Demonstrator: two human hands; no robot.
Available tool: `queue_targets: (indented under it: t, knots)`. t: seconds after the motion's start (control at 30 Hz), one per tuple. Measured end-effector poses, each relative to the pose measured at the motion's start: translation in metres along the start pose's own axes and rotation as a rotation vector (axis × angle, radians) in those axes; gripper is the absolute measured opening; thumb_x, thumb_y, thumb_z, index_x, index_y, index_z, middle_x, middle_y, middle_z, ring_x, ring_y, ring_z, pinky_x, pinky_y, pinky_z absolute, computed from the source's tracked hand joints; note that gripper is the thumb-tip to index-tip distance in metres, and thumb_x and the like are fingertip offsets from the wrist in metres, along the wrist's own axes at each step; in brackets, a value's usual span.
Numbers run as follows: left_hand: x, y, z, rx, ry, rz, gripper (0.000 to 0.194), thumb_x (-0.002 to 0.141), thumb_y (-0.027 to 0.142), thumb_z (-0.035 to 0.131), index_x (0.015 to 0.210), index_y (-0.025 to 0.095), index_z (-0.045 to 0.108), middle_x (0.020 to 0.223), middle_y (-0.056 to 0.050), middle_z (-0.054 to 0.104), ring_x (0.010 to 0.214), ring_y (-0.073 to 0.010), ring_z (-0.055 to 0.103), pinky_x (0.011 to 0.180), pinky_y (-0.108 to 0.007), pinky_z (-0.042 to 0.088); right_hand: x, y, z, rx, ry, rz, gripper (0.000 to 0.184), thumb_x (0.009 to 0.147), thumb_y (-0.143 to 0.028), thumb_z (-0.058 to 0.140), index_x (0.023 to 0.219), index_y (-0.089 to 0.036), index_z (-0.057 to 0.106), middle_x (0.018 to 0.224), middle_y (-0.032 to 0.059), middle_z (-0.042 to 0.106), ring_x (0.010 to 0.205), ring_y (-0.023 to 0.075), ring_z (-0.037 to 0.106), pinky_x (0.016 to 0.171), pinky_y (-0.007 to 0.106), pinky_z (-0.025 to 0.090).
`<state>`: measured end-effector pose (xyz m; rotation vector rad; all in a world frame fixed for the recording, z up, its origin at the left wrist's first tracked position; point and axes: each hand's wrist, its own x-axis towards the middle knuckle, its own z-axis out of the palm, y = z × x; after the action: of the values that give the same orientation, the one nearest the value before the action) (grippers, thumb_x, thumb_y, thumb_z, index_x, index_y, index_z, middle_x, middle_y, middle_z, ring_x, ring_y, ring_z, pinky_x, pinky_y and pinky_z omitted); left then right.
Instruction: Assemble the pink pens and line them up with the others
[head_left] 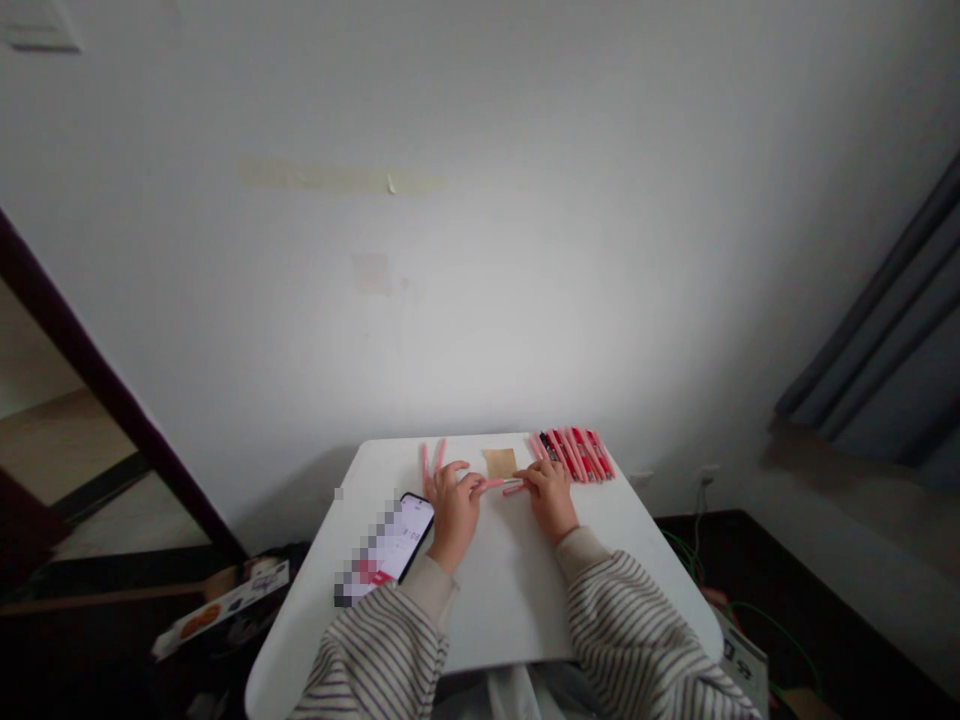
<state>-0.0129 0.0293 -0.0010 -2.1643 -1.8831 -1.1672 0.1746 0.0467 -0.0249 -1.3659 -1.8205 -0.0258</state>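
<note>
Both my hands are over the far half of a small white table (pixel 517 590). My left hand (pixel 456 510) pinches one end of a slim pink pen (pixel 493 484), which lies roughly level between my hands. Closed at the pen's paler right end are the fingers of my right hand (pixel 551 495). A second short pink piece (pixel 512 491) shows just below, beside my right fingers, and its far end is hidden. Behind the pen is a tan paper square (pixel 500 463). Two pink sticks (pixel 424 460) stretch away behind my left hand, partly covered by it.
A row of several pink and red pens (pixel 581 455) lies at the far right of the table. Left of my left wrist rests a phone (pixel 412 525) with its screen lit. The white wall (pixel 480 300) rises behind the table, and green cables (pixel 686 555) run on the floor at right.
</note>
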Motion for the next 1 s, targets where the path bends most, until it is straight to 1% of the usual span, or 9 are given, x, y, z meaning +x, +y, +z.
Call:
queue_targets:
  t: [0.17, 0.27, 0.43, 0.67, 0.8, 0.9, 1.0]
  knots:
    - [-0.0008, 0.0013, -0.0016, -0.002, -0.009, 0.025, 0.015, 0.083, 0.031, 0.057, 0.087, 0.027, 0.071, 0.115, -0.004, 0.058, 0.113, -0.0237, 0.047, 0.102, -0.048, 0.032, 0.0008, -0.0032, 0.0000, 0.066, -0.026, -0.020, 0.026, 0.085, -0.015, 0.058, 0.098, -0.032, 0.072, 0.091, 0.0041, 0.063, 0.096, 0.0210, 0.046, 0.085, 0.035, 0.034]
    - [-0.0010, 0.0015, -0.0018, -0.012, -0.003, 0.039, 0.016, 0.083, 0.033, 0.057, 0.086, 0.027, 0.071, 0.114, -0.005, 0.058, 0.111, -0.0231, 0.048, 0.101, -0.046, 0.033, 0.0015, -0.0048, -0.0010, 0.106, -0.034, -0.024, 0.025, 0.085, -0.015, 0.058, 0.096, -0.031, 0.073, 0.088, 0.0040, 0.064, 0.095, 0.0207, 0.047, 0.085, 0.035, 0.035]
    - [-0.0010, -0.0008, 0.0009, -0.024, 0.007, 0.051, 0.016, 0.083, 0.033, 0.057, 0.085, 0.026, 0.071, 0.112, -0.005, 0.059, 0.110, -0.0229, 0.048, 0.100, -0.046, 0.033, 0.0018, -0.0058, -0.0014, 0.148, -0.059, -0.044, 0.023, 0.086, -0.016, 0.057, 0.094, -0.030, 0.074, 0.085, 0.0041, 0.064, 0.095, 0.0208, 0.047, 0.085, 0.035, 0.035]
    - [-0.0007, -0.0038, 0.0042, -0.032, 0.035, 0.036, 0.012, 0.081, 0.030, 0.060, 0.085, 0.027, 0.071, 0.112, -0.004, 0.059, 0.111, -0.0236, 0.049, 0.100, -0.047, 0.034, 0.0022, -0.0010, 0.0018, 0.154, -0.045, -0.048, 0.022, 0.087, -0.019, 0.055, 0.094, -0.029, 0.073, 0.086, 0.0047, 0.064, 0.093, 0.0210, 0.048, 0.084, 0.035, 0.037]
    - [-0.0008, -0.0035, 0.0045, -0.049, 0.051, 0.028, 0.012, 0.080, 0.032, 0.061, 0.084, 0.027, 0.071, 0.111, -0.005, 0.059, 0.111, -0.0235, 0.049, 0.102, -0.048, 0.032, 0.0022, -0.0009, 0.0010, 0.128, -0.039, -0.054, 0.021, 0.087, -0.020, 0.055, 0.095, -0.030, 0.072, 0.092, 0.0044, 0.064, 0.095, 0.0208, 0.048, 0.085, 0.035, 0.038]
    - [-0.0005, -0.0039, 0.0051, -0.050, 0.050, -0.001, 0.012, 0.080, 0.031, 0.061, 0.084, 0.026, 0.071, 0.110, -0.005, 0.060, 0.112, -0.0238, 0.049, 0.103, -0.048, 0.031, 0.0029, 0.0001, 0.0000, 0.091, -0.014, -0.031, 0.025, 0.086, -0.020, 0.056, 0.104, -0.030, 0.069, 0.100, 0.0046, 0.063, 0.098, 0.0211, 0.048, 0.086, 0.036, 0.038]
    - [0.0002, -0.0049, 0.0051, -0.037, 0.055, -0.036, 0.012, 0.081, 0.029, 0.060, 0.085, 0.025, 0.070, 0.109, -0.005, 0.060, 0.112, -0.0235, 0.049, 0.103, -0.048, 0.029, 0.0038, 0.0027, -0.0006, 0.042, 0.023, 0.027, 0.036, 0.084, -0.018, 0.056, 0.119, -0.027, 0.061, 0.107, 0.0061, 0.062, 0.099, 0.0224, 0.048, 0.088, 0.038, 0.038]
